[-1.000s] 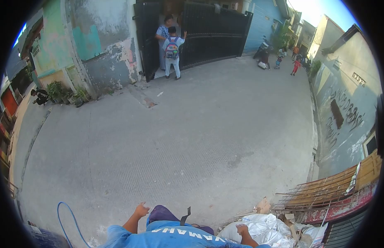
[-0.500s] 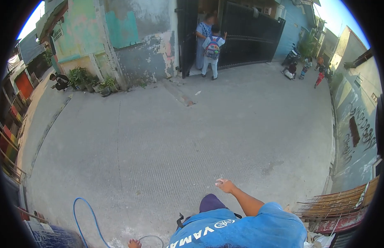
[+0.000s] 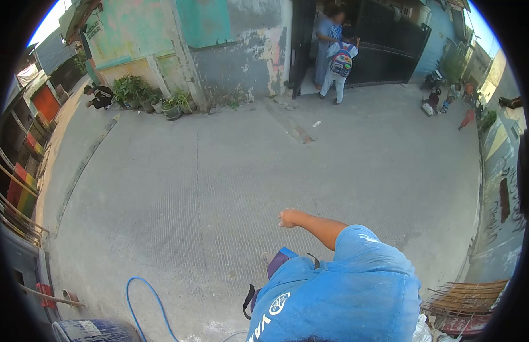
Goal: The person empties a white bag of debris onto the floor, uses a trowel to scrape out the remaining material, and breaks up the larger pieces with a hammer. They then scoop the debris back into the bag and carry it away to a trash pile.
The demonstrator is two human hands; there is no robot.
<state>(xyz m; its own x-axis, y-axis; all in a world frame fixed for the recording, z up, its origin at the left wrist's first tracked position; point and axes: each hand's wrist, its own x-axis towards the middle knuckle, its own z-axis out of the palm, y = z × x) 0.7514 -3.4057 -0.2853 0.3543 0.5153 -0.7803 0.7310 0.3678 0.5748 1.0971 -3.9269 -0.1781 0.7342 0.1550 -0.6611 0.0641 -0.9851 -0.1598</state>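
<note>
My right hand (image 3: 288,218) reaches out over the grey concrete road (image 3: 162,188). Its fingers look curled and closed, with pale marks on them; whatever they hold, if anything, is too small to tell. The blue shirt (image 3: 344,285) on my body fills the lower middle, with a purple and blue garment (image 3: 280,261) beside it. My left hand is out of view.
A blue hose (image 3: 140,280) curves near a blue drum (image 3: 93,332) at the lower left. Thin rods (image 3: 467,297) lie lower right. Two people (image 3: 336,62) stand by a black gate (image 3: 384,45); another person (image 3: 99,96) crouches near potted plants (image 3: 133,91). More people are far right.
My right hand has moved left and away from my body. My left hand has left the view. The street scene has shifted rightward, and more of my shirt shows.
</note>
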